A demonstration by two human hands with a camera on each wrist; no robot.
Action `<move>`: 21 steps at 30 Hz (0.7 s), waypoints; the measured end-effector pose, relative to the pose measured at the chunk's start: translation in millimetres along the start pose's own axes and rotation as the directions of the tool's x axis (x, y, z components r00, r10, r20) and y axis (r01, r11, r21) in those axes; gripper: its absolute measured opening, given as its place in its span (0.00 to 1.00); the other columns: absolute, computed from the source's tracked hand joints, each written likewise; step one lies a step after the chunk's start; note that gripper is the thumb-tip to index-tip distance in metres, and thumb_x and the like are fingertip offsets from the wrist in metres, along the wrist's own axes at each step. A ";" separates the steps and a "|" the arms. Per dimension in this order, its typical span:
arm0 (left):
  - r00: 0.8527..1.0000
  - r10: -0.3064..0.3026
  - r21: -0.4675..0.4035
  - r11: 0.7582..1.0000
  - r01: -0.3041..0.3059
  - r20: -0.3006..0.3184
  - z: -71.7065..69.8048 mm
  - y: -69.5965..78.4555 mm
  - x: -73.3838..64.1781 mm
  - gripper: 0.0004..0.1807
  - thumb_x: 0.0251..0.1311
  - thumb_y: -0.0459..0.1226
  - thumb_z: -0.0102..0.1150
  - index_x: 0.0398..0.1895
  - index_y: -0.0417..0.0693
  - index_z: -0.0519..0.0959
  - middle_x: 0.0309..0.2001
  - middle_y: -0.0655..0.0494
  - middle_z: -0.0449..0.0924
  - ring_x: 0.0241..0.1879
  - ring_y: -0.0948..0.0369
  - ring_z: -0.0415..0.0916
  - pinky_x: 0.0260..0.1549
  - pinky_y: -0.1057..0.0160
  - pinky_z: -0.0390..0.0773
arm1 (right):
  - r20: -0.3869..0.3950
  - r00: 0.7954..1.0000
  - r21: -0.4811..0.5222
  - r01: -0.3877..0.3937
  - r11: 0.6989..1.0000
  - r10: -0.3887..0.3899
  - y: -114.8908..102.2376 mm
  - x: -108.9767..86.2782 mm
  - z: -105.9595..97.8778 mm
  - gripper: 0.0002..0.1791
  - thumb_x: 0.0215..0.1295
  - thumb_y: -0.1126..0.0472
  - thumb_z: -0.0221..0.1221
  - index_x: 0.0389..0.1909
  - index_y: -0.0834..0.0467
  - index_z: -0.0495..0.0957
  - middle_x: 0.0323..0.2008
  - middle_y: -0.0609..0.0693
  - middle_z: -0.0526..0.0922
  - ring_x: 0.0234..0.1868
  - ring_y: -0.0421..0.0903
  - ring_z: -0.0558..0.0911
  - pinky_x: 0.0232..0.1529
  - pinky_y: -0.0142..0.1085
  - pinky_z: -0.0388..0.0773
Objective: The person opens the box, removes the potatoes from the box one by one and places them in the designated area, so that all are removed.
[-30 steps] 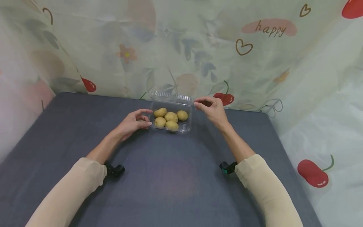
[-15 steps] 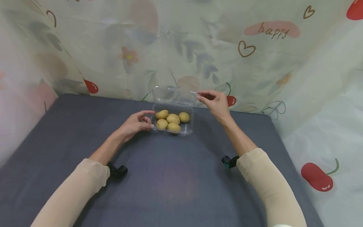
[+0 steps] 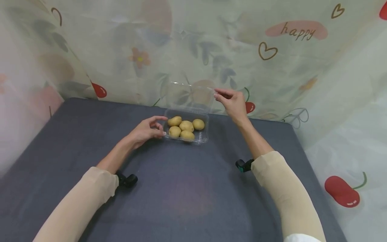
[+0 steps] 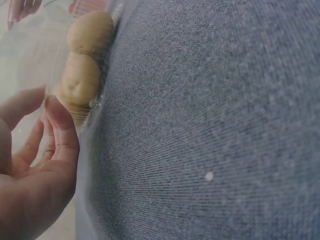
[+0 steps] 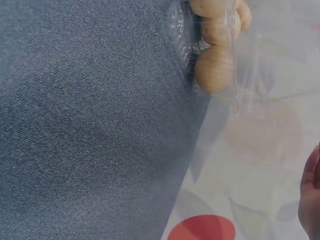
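Observation:
A clear plastic clamshell container (image 3: 202,135) stands near the table's back edge with several yellow potatoes (image 3: 186,126) inside. Its transparent lid (image 3: 190,97) is swung up at the back, roughly upright. My left hand (image 3: 145,131) pinches the container's left rim between thumb and index finger, as the left wrist view shows beside the potatoes (image 4: 81,79). Up at the lid's right corner, my right hand (image 3: 234,104) pinches the edge with thumb and fingertips. In the right wrist view only part of that hand (image 5: 310,200) shows at the right border, its fingertips cut off.
A dark grey cloth covers the table (image 3: 181,188). Right behind the back edge hangs a patterned curtain (image 3: 115,60) with cherries, leaves and the word "happy". Each wrist wears a black camera, such as the left wrist camera (image 3: 128,180).
My right hand has risen and brought the lid up from lying low behind the container to near upright. The left hand stays at the left rim, and the potatoes keep their places.

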State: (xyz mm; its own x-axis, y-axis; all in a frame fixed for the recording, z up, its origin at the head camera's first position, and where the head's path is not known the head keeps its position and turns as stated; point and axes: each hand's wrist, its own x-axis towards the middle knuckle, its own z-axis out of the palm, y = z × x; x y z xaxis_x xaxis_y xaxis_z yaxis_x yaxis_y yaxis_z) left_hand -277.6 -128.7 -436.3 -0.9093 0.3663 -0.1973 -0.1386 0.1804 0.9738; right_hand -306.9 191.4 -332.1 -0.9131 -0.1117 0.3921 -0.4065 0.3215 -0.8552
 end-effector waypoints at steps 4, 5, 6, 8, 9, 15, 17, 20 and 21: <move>1.000 -0.009 0.000 1.000 0.009 0.008 -0.7 2.3 0.0 0.35 0.62 0.28 0.64 0.72 0.50 0.65 0.40 0.46 0.73 0.43 0.47 0.76 0.50 0.50 0.79 | -0.015 1.000 -0.015 -0.014 1.000 0.013 1.8 3.4 0.4 0.16 0.67 0.68 0.63 0.53 0.71 0.81 0.46 0.67 0.84 0.44 0.57 0.85 0.45 0.31 0.82; 1.000 -0.013 0.000 1.000 0.013 0.008 -0.9 2.6 0.3 0.35 0.62 0.28 0.64 0.72 0.50 0.65 0.40 0.46 0.74 0.43 0.48 0.76 0.50 0.50 0.79 | -0.019 1.000 -0.023 -0.019 1.000 0.019 2.2 4.4 0.5 0.16 0.67 0.68 0.63 0.54 0.70 0.80 0.45 0.66 0.84 0.44 0.55 0.85 0.45 0.30 0.82; 1.000 -0.015 -0.001 1.000 0.015 0.009 -1.1 2.9 0.5 0.35 0.62 0.28 0.64 0.72 0.50 0.64 0.40 0.46 0.74 0.42 0.48 0.76 0.49 0.50 0.79 | -0.022 0.999 -0.026 -0.026 0.999 0.025 2.6 5.5 0.8 0.17 0.67 0.68 0.63 0.54 0.70 0.80 0.44 0.65 0.84 0.43 0.53 0.85 0.45 0.30 0.82; 1.000 -0.018 -0.005 1.000 0.018 0.010 -1.4 3.1 1.2 0.35 0.63 0.28 0.64 0.72 0.51 0.64 0.40 0.46 0.74 0.42 0.49 0.77 0.49 0.50 0.79 | -0.026 0.999 -0.029 -0.036 0.999 0.035 3.7 7.8 1.7 0.17 0.68 0.68 0.62 0.56 0.69 0.80 0.43 0.66 0.84 0.42 0.51 0.85 0.45 0.30 0.81; 1.000 -0.019 -0.007 1.000 0.019 0.010 -1.5 3.1 1.5 0.35 0.63 0.28 0.64 0.72 0.51 0.64 0.40 0.46 0.74 0.42 0.49 0.77 0.49 0.50 0.79 | -0.028 0.999 -0.031 -0.041 0.999 0.040 4.3 9.1 2.3 0.17 0.68 0.68 0.62 0.56 0.69 0.79 0.42 0.65 0.84 0.42 0.50 0.84 0.44 0.30 0.81; 1.000 -0.029 -0.021 0.999 0.029 0.010 -1.8 3.5 1.6 0.36 0.63 0.28 0.64 0.72 0.52 0.63 0.41 0.46 0.73 0.44 0.46 0.76 0.51 0.49 0.79 | -0.054 0.998 -0.032 -0.044 0.998 0.043 9.9 15.7 7.9 0.18 0.69 0.69 0.60 0.59 0.69 0.78 0.41 0.65 0.83 0.42 0.52 0.83 0.44 0.30 0.80; 0.999 -0.031 -0.021 0.999 0.031 0.009 -1.6 3.5 1.0 0.36 0.63 0.28 0.64 0.73 0.52 0.63 0.41 0.45 0.73 0.45 0.45 0.76 0.52 0.49 0.79 | -0.054 0.998 -0.030 -0.042 0.999 0.040 12.4 16.4 9.7 0.20 0.69 0.69 0.59 0.60 0.69 0.76 0.41 0.65 0.82 0.43 0.57 0.82 0.44 0.29 0.80; 0.999 -0.031 -0.019 0.999 0.031 0.008 -0.9 2.4 0.2 0.36 0.63 0.28 0.64 0.73 0.52 0.63 0.42 0.45 0.73 0.45 0.47 0.76 0.52 0.49 0.79 | -0.050 0.998 -0.010 -0.043 0.999 0.043 16.0 16.3 12.0 0.21 0.69 0.70 0.59 0.62 0.69 0.74 0.42 0.67 0.82 0.45 0.62 0.81 0.44 0.31 0.81; 0.999 -0.032 -0.019 0.999 0.032 0.008 -0.5 1.8 0.1 0.36 0.63 0.28 0.64 0.73 0.52 0.63 0.42 0.46 0.73 0.44 0.47 0.76 0.52 0.49 0.79 | -0.048 0.998 0.001 -0.049 0.999 0.049 17.2 16.1 12.7 0.22 0.69 0.71 0.58 0.63 0.69 0.73 0.43 0.68 0.81 0.45 0.62 0.81 0.44 0.31 0.81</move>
State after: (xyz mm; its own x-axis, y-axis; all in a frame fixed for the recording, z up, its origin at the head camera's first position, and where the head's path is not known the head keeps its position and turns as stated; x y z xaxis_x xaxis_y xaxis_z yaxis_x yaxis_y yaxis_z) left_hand -278.2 -128.8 -434.5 -0.9015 0.3674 -0.2288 -0.1747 0.1746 0.9690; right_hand -328.9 183.2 -344.9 -0.9294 -0.0510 0.3656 -0.3615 0.3256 -0.8737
